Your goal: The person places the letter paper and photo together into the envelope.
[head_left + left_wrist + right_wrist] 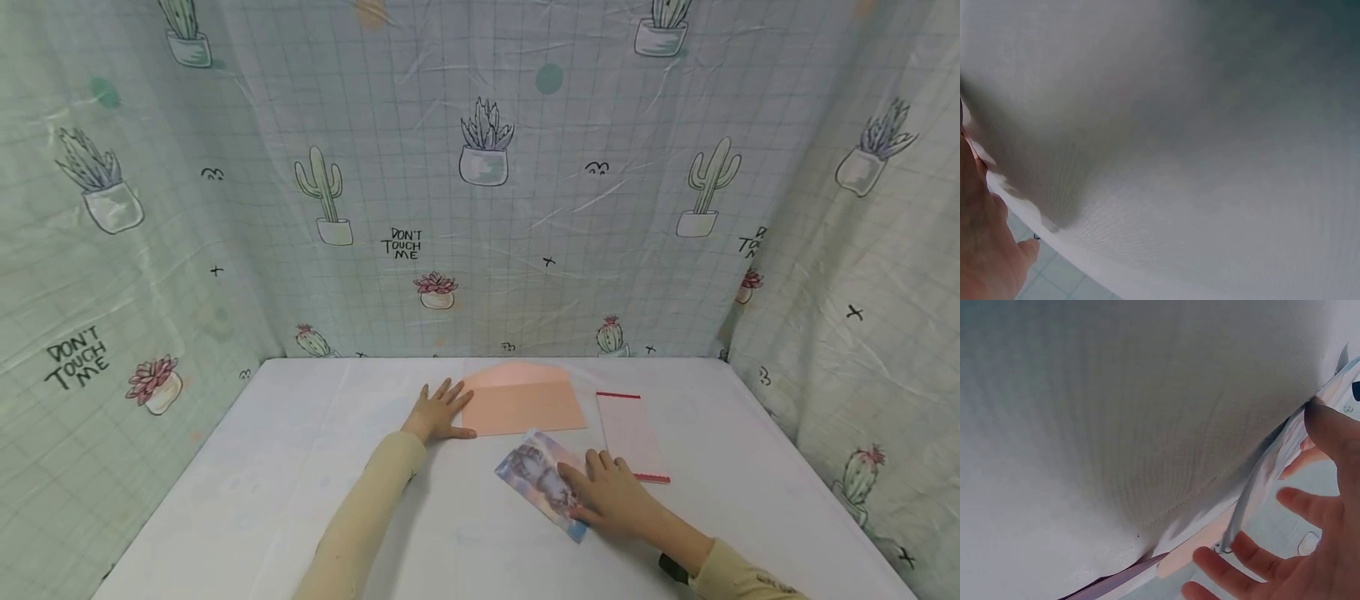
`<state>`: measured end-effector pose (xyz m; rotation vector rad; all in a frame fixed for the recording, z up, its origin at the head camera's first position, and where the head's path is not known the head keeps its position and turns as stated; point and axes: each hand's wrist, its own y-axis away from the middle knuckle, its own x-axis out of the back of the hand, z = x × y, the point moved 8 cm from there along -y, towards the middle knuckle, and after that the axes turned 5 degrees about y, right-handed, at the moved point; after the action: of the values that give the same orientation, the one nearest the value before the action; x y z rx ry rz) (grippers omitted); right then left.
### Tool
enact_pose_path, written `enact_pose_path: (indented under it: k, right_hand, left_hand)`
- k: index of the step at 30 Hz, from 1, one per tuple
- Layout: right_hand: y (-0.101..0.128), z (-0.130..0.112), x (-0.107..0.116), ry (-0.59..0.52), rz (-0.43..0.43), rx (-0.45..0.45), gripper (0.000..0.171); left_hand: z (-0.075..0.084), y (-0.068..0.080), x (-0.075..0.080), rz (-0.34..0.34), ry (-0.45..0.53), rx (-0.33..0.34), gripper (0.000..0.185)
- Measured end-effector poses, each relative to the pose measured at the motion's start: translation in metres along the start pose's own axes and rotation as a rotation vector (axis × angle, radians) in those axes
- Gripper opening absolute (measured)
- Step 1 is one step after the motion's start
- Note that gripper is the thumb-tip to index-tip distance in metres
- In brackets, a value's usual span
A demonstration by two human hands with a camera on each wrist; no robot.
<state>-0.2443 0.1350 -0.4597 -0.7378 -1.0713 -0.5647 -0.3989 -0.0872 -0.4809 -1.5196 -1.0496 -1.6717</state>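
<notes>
A peach envelope [522,401] lies on the white table [300,467] with its flap open toward the back. My left hand [440,412] lies flat with spread fingers on the table, touching the envelope's left edge. A glossy picture card [540,481] lies nearer me, and my right hand [611,492] rests on its right part with straight fingers. In the right wrist view the right hand [1310,550] shows spread fingers over the card's edge [1254,487]. The left wrist view shows only the palm [985,250] and the white tabletop.
A white note sheet with red edges [632,435] lies right of the envelope, just beyond my right hand. Cactus-print curtains [480,183] wall in the table at the back and on both sides.
</notes>
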Motion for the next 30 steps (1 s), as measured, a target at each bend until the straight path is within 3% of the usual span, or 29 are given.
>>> enact_pose_path:
  k: [3,9,18,30]
  right_hand:
    - [-0.002,0.001,0.004,0.017,0.044,-0.004,0.071]
    - [-0.007,0.003,0.005,0.026,0.019,-0.043,0.085]
    - [-0.011,0.005,0.007,0.041,0.045,-0.058,0.079]
    - [-0.006,0.007,0.000,-0.062,-0.047,-0.091,0.076]
  left_hand:
    - [-0.002,-0.001,-0.001,-0.005,0.000,0.004,0.084]
    - [-0.006,-0.002,-0.001,-0.006,0.010,0.002,0.084]
    - [-0.006,-0.002,-0.001,-0.014,0.018,0.004,0.084]
    - [-0.002,-0.001,-0.002,-0.001,0.052,-0.006,0.083]
